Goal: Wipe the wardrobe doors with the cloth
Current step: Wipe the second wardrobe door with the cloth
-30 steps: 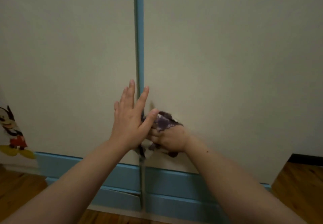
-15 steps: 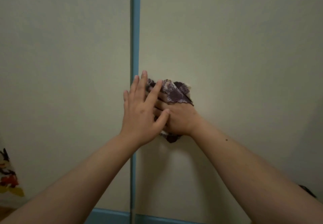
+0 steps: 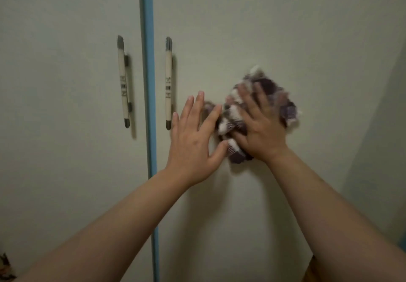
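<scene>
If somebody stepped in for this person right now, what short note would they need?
Right hand: flat, fingers spread, pressing the purple and white cloth against the right wardrobe door.
Left hand: open, flat on the same door, beside the cloth and right of the right handle.
Done: cannot tell how much is wiped.
Left: the rest of the right door, the left door, maybe around both handles.

No text, label, brand or number can be read. The left door handle (image 3: 123, 81) and right door handle (image 3: 168, 83) each carry small dark markings at mid-length, too blurred to make out as letters or pattern.
</scene>
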`<act>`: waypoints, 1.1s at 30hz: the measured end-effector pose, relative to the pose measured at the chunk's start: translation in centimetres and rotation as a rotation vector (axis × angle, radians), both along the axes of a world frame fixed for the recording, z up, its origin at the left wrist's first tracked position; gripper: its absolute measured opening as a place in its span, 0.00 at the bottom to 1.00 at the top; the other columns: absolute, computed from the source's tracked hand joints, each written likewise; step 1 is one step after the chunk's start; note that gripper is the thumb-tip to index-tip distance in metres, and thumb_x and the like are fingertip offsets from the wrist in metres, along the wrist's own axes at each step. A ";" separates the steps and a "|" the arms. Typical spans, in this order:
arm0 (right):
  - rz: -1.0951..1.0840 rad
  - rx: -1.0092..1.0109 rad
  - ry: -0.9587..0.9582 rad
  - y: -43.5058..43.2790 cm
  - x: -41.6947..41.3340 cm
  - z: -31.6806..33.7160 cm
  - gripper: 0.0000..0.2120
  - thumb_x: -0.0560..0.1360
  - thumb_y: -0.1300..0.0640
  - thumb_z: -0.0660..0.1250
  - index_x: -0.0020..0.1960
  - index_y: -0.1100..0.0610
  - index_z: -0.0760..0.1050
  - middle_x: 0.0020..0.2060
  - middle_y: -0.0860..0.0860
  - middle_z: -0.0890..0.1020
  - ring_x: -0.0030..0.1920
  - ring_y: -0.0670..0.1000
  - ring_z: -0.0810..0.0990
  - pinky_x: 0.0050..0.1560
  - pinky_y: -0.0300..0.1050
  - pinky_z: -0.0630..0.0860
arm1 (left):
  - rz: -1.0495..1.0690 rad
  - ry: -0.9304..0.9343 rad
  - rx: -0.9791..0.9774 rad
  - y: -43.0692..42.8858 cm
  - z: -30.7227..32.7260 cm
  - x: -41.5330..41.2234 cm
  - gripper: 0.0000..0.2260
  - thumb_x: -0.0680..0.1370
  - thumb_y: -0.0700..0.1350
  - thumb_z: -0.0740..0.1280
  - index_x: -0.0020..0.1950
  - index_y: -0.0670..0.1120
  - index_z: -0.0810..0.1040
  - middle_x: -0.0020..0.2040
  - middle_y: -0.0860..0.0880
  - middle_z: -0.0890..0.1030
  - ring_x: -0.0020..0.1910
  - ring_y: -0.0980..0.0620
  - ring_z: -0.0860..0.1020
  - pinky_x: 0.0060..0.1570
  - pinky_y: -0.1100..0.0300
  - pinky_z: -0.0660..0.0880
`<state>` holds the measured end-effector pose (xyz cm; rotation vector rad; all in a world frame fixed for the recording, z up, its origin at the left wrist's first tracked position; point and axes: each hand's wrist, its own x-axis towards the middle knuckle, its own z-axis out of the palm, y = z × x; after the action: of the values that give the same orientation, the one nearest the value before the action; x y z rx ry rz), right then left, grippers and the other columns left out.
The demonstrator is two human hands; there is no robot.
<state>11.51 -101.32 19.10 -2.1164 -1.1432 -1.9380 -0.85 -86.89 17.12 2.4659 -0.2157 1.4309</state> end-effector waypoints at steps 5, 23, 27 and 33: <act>-0.093 0.654 0.301 -4.4 0.7 2.1 0.35 0.73 0.40 0.57 0.74 0.53 0.51 0.73 0.60 0.61 0.72 0.65 0.54 0.66 0.71 0.40 | -0.001 0.022 -0.009 0.4 3.7 -0.2 0.29 0.73 0.56 0.57 0.73 0.48 0.61 0.76 0.42 0.55 0.74 0.46 0.49 0.69 0.42 0.47; -0.034 0.085 0.089 4.1 -1.8 9.5 0.29 0.75 0.42 0.60 0.71 0.55 0.63 0.70 0.56 0.68 0.72 0.58 0.60 0.69 0.64 0.47 | 0.013 0.099 -0.093 0.0 10.2 -1.7 0.32 0.70 0.60 0.54 0.71 0.46 0.62 0.77 0.46 0.51 0.75 0.49 0.47 0.72 0.47 0.45; -0.070 -0.038 0.005 -0.4 -0.6 10.5 0.26 0.77 0.42 0.56 0.68 0.56 0.69 0.69 0.55 0.70 0.71 0.58 0.63 0.69 0.62 0.51 | -0.036 0.097 -0.106 -0.9 10.4 -1.8 0.28 0.70 0.59 0.55 0.66 0.48 0.69 0.76 0.45 0.55 0.75 0.46 0.51 0.71 0.45 0.48; -0.125 0.338 0.188 -4.4 -1.6 10.2 0.24 0.71 0.49 0.61 0.63 0.60 0.72 0.61 0.60 0.76 0.62 0.59 0.67 0.57 0.59 0.70 | -0.083 0.123 -0.217 -1.9 10.3 -2.6 0.27 0.70 0.60 0.56 0.63 0.48 0.72 0.72 0.45 0.63 0.74 0.46 0.56 0.71 0.49 0.53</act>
<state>9.93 -105.68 29.26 -2.1651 -0.6145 -1.7779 -3.44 -88.77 27.40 2.3291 -0.1282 1.1960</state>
